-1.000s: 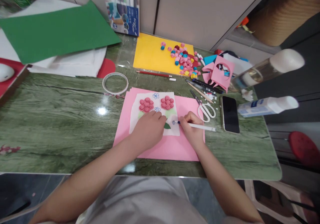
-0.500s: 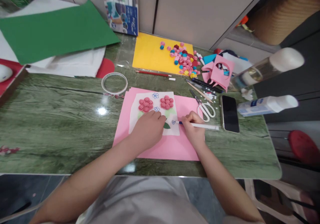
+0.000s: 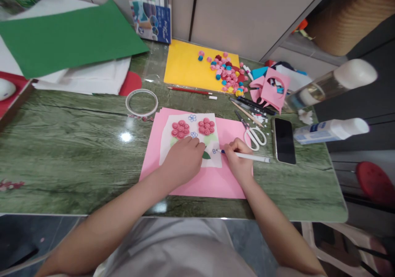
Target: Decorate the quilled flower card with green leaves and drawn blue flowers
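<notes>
My right hand (image 3: 238,161) is closed round a white marker (image 3: 254,157), whose blue tip meets the white paper (image 3: 212,160) beside a small blue drawn flower (image 3: 214,151). Palm down, my left hand (image 3: 187,157) rests on the same sheet, its fingers bent and close together, nothing visible in them. Two pink rolled-paper flowers, one on the left (image 3: 180,129) and one on the right (image 3: 206,126), sit near the sheet's top. Other blue outlined flowers lie between them. A dark green leaf (image 3: 206,155) shows partly from under my left hand. Pink paper (image 3: 197,187) lies beneath the sheet.
Scissors (image 3: 254,138) and a phone (image 3: 284,141) lie to the right, near a white-capped bottle (image 3: 331,131). Behind are a red pencil (image 3: 189,90), a tape roll (image 3: 141,103) and yellow paper (image 3: 182,67) with paper coils. Green paper (image 3: 70,38) lies at left.
The marker tip has shifted very slightly at the small drawn flower. Both hands keep almost the same place, and the view has moved a touch.
</notes>
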Action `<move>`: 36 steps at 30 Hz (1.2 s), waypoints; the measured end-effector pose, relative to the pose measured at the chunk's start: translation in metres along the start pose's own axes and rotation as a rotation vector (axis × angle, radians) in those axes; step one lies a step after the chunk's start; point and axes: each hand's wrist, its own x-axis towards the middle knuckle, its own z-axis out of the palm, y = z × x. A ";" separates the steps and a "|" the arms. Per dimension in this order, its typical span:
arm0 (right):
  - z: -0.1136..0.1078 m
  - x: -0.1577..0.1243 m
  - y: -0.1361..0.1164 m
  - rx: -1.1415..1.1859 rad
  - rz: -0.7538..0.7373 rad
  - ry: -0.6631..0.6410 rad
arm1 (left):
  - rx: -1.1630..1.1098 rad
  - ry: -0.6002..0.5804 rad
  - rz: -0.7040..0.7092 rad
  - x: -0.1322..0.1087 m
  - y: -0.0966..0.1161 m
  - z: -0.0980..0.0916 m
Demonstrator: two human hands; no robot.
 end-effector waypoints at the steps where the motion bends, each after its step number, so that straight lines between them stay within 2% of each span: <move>1: 0.000 0.000 0.000 -0.009 -0.002 -0.003 | 0.000 0.000 -0.001 0.000 0.000 0.000; 10: -0.001 -0.001 0.002 -0.007 0.001 -0.053 | 0.011 0.008 0.009 0.000 0.000 0.002; 17: 0.000 0.001 0.001 0.058 0.013 0.003 | 0.016 0.004 0.010 -0.001 0.000 0.002; 36: -0.001 0.000 0.002 0.021 -0.006 -0.031 | 0.003 -0.010 0.010 -0.001 0.000 -0.001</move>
